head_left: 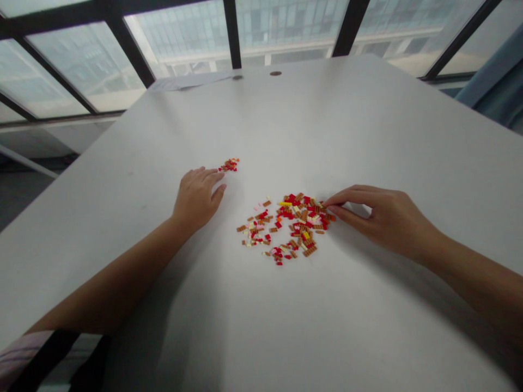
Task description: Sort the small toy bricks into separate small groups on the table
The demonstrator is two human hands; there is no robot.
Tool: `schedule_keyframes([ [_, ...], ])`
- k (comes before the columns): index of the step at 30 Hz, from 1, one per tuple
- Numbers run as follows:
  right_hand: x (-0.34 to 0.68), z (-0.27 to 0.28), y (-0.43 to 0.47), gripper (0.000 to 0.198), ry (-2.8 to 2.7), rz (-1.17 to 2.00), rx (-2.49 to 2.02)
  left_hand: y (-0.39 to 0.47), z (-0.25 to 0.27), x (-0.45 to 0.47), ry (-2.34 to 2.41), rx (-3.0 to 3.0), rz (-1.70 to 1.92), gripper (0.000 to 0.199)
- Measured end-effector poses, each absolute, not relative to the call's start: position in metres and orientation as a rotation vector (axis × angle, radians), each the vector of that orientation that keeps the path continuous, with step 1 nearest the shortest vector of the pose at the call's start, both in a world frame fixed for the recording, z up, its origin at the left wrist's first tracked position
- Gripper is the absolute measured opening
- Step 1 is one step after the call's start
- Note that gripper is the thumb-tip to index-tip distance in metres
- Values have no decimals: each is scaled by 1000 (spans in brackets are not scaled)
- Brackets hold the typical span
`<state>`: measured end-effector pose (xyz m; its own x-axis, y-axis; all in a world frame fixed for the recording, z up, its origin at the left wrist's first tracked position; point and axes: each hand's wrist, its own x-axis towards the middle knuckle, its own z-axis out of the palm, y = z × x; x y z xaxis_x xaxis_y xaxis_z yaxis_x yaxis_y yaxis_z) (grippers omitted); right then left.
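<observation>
Small toy building bricks in red, brown, yellow, cream and pink lie loosely spread in a larger pile (pixel 304 220) at the middle of the table. At its right edge my right hand (pixel 378 215) pinches with thumb and forefinger among the bricks; whatever sits between the fingertips is too small to make out. A smaller pile (pixel 229 165) of mostly red and brown bricks lies farther back and to the left. Beside it rests my left hand (pixel 200 196), palm down, fingers loosely stretched and thumb apart, the fingertips close to that pile. No brick shows in it.
The white table (pixel 261 321) reaches back to windows with dark frames. Near its far edge are white paper sheets (pixel 188 81) and two round inserts, one brown (pixel 275 73). A blue-grey curtain (pixel 496 81) hangs at the right.
</observation>
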<state>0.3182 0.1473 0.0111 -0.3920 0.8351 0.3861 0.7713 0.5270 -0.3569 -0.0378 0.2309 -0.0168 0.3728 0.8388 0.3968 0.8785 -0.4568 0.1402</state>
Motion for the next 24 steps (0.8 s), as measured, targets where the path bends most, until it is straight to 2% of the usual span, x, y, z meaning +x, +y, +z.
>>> schedule_keyframes([
  [7, 311, 10, 146, 29, -2428, 33, -1088, 229, -14, -35, -1579, -2558, -629, 38],
  [17, 312, -3, 148, 32, -2407, -147, -1111, 229, -13, -37, -1544, -2565, -582, 40],
  [24, 313, -6, 149, 24, -2349, -197, -1169, 230, -15, -37, -1534, -2557, -599, 38],
])
